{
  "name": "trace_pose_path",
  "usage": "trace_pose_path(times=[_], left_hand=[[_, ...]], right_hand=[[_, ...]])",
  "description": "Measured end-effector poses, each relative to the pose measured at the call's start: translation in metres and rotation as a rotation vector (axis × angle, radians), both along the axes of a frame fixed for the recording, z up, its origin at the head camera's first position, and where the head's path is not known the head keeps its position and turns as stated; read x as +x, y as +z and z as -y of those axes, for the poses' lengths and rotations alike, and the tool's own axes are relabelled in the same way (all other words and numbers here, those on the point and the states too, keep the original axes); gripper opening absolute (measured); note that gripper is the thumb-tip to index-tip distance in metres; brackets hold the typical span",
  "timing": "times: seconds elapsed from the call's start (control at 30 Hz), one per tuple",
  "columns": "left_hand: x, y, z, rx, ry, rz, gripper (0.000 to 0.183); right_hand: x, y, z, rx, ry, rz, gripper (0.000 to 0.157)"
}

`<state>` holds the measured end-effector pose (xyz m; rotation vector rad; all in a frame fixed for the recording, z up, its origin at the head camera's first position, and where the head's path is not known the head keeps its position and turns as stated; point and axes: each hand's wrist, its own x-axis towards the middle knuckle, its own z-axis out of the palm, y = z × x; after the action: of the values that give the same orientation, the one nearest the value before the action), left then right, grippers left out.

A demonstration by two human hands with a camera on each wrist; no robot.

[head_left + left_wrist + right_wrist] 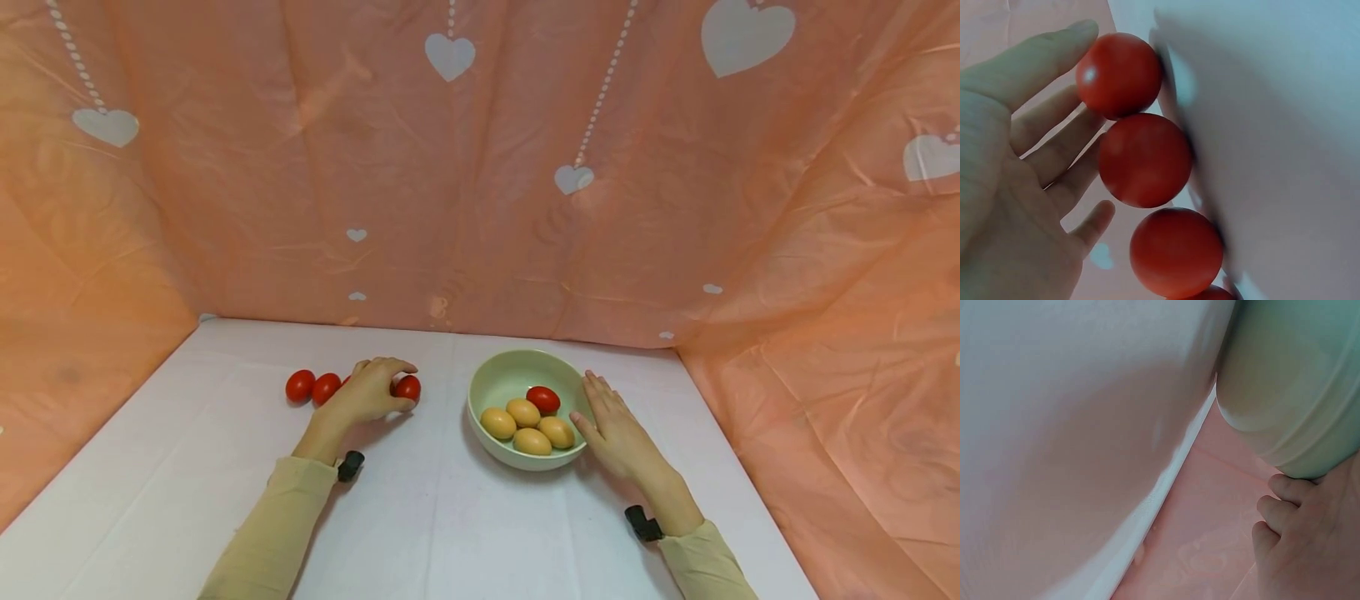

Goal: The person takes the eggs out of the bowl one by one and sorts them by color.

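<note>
My left hand [365, 393] reaches over a row of red eggs [326, 388]. Its thumb and forefinger stand on either side of the egg at the row's right end [407, 387]. In the left wrist view that red egg [1119, 76] overlaps the spread fingers, with the thumb tip right at its edge. Another red egg is partly hidden behind the hand. My right hand [621, 437] rests straight-fingered along the right side of a pale green bowl [495, 375], thumb overlapping the rim. Inside lie several yellow eggs [532, 442] and one red egg [543, 399].
A white cloth [480, 533] covers the table. Orange-pink curtains [510, 250] with white hearts hang behind it and along both sides. Black wrist cameras [643, 523] sit on both wrists.
</note>
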<state>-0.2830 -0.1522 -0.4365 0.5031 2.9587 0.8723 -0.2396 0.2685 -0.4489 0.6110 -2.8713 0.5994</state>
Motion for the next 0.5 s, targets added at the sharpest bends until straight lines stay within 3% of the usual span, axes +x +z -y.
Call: trace_pose_path(times=[0.2, 0.5], left_hand=[[0.001, 0.006, -0.002, 0.009, -0.001, -0.039, 0.054], [-0.001, 0.016, -0.015, 0.070, -0.050, -0.191, 0.048]], right_hand=[[-0.001, 0.000, 0.000, -0.007, 0.003, -0.005, 0.073], [-0.001, -0.001, 0.000, -0.011, 0.008, -0.008, 0.072]])
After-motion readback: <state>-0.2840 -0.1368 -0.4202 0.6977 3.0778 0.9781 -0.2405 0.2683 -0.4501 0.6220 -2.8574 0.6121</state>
